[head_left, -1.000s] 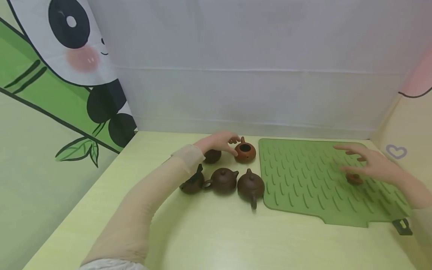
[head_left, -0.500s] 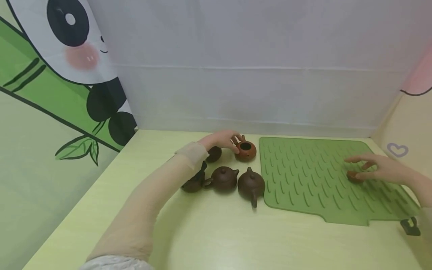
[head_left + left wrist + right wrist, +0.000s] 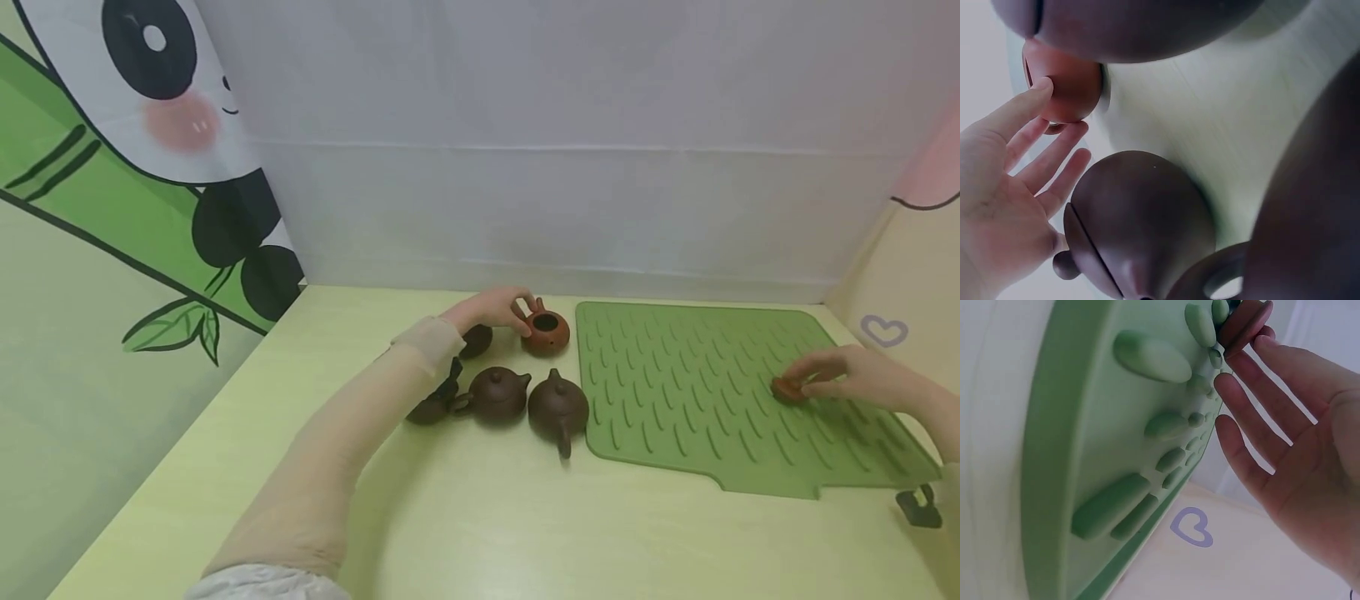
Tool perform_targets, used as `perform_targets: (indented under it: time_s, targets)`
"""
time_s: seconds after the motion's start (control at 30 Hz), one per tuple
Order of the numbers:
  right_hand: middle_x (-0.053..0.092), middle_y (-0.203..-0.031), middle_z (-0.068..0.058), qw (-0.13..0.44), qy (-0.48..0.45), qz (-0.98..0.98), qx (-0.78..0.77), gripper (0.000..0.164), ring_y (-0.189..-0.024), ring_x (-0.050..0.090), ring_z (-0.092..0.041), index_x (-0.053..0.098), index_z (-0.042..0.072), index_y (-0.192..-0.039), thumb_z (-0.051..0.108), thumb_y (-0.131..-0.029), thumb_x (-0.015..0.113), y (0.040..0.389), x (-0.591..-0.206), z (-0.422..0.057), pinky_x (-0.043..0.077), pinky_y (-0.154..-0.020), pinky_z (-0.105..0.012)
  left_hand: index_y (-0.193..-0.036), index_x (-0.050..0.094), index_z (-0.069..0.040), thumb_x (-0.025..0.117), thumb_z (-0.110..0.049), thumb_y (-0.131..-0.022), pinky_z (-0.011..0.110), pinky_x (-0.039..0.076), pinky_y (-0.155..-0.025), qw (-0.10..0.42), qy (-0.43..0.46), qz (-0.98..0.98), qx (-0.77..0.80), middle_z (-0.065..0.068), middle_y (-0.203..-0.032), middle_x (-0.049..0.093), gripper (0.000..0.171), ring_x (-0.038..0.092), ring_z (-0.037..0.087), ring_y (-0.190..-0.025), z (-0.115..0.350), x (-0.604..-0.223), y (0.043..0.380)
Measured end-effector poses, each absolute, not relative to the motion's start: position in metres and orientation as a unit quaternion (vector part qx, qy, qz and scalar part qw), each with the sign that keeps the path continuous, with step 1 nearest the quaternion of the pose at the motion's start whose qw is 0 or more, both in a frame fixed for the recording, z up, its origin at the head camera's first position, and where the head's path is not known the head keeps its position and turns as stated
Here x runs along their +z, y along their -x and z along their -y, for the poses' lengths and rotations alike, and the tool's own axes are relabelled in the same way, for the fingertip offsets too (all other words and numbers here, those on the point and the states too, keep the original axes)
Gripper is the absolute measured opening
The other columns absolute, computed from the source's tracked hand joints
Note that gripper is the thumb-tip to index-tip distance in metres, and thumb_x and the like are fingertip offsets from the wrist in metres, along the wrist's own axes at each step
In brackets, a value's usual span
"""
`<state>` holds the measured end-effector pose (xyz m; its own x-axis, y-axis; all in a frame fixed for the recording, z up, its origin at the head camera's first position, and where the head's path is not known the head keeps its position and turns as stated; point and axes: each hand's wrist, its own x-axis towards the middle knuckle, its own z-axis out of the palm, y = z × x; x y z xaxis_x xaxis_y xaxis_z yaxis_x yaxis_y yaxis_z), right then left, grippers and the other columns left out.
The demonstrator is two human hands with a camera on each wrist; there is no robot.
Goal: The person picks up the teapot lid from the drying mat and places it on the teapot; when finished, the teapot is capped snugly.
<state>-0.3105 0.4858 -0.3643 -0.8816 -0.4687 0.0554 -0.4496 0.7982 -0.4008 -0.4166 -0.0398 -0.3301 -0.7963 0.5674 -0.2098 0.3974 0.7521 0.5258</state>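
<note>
A reddish-brown teapot (image 3: 553, 340) without its lid stands at the back of the table, its dark round opening facing up. My left hand (image 3: 491, 308) grips it at the side; in the left wrist view the thumb lies on the teapot body (image 3: 1075, 81) near the opening, with fingers beneath and behind. Over the green mat, my right hand (image 3: 862, 375) pinches a small reddish-brown teapot lid (image 3: 785, 389). The right wrist view has the lid (image 3: 1246, 326) tilted, thumb at its knob and the index finger partly hidden behind it.
Dark brown teapots stand close to the left arm: one (image 3: 497, 397) in the middle, one (image 3: 558, 408) against the ridged green mat (image 3: 667, 392), one (image 3: 476, 342) partly behind the left wrist, another (image 3: 429, 408) beneath the forearm. A pale wall (image 3: 562, 217) closes the back.
My right hand has come down and closed its fingers on the lid lying on the mat. The left hand has shifted slightly right and closed in on the reddish-brown teapot.
</note>
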Motion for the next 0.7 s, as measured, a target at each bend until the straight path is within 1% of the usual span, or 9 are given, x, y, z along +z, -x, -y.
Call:
perform_targets:
  time_s: [0.23, 0.4, 0.47, 0.6, 0.7]
  targets:
    - [0.071, -0.097, 0.021, 0.02, 0.235, -0.95, -0.204, 0.018, -0.088, 0.061, 0.01, 0.074, 0.013, -0.105, 0.01, -0.088, 0.072, 0.311, -0.361, -0.484, 0.051, -0.069, -0.019, -0.13, 0.056, -0.008, 0.072, -0.014, -0.09, 0.041, 0.047, -0.106, 0.18, -0.259, -0.913, 0.259, 0.016, -0.13, 0.065, 0.044, 0.065, 0.027, -0.12, 0.043, -0.334, 0.419]
    - [0.076, -0.097, 0.004, 0.016, 0.218, -0.956, -0.198, 0.015, -0.085, 0.057, 0.014, 0.074, 0.014, -0.104, 0.014, -0.09, 0.072, 0.312, -0.355, -0.474, 0.051, -0.069, -0.02, -0.13, 0.057, -0.009, 0.074, -0.015, -0.089, 0.04, 0.047, -0.107, 0.175, -0.261, -0.914, 0.255, 0.015, -0.128, 0.067, 0.045, 0.066, 0.026, -0.119, 0.044, -0.335, 0.422]
    - [0.077, -0.097, 0.0, 0.008, 0.21, -0.959, -0.192, 0.014, -0.084, 0.056, 0.016, 0.075, 0.016, -0.104, 0.016, -0.09, 0.071, 0.314, -0.351, -0.467, 0.05, -0.069, -0.02, -0.129, 0.057, -0.009, 0.074, -0.016, -0.088, 0.04, 0.047, -0.107, 0.173, -0.261, -0.916, 0.252, 0.015, -0.127, 0.068, 0.044, 0.066, 0.025, -0.118, 0.044, -0.335, 0.422]
    - [0.076, -0.102, -0.002, 0.001, 0.211, -0.96, -0.184, 0.014, -0.086, 0.056, 0.015, 0.074, 0.02, -0.105, 0.021, -0.092, 0.071, 0.322, -0.34, -0.449, 0.051, -0.071, -0.022, -0.128, 0.059, -0.009, 0.076, -0.016, -0.087, 0.041, 0.047, -0.106, 0.168, -0.257, -0.919, 0.249, 0.014, -0.126, 0.069, 0.045, 0.067, 0.025, -0.117, 0.043, -0.335, 0.421]
    - [0.076, -0.104, -0.002, -0.01, 0.218, -0.96, -0.176, 0.015, -0.087, 0.06, 0.01, 0.074, 0.023, -0.106, 0.026, -0.092, 0.07, 0.329, -0.334, -0.431, 0.052, -0.071, -0.022, -0.128, 0.059, -0.01, 0.076, -0.017, -0.087, 0.04, 0.048, -0.105, 0.165, -0.255, -0.921, 0.245, 0.014, -0.124, 0.07, 0.045, 0.067, 0.025, -0.116, 0.041, -0.334, 0.419]
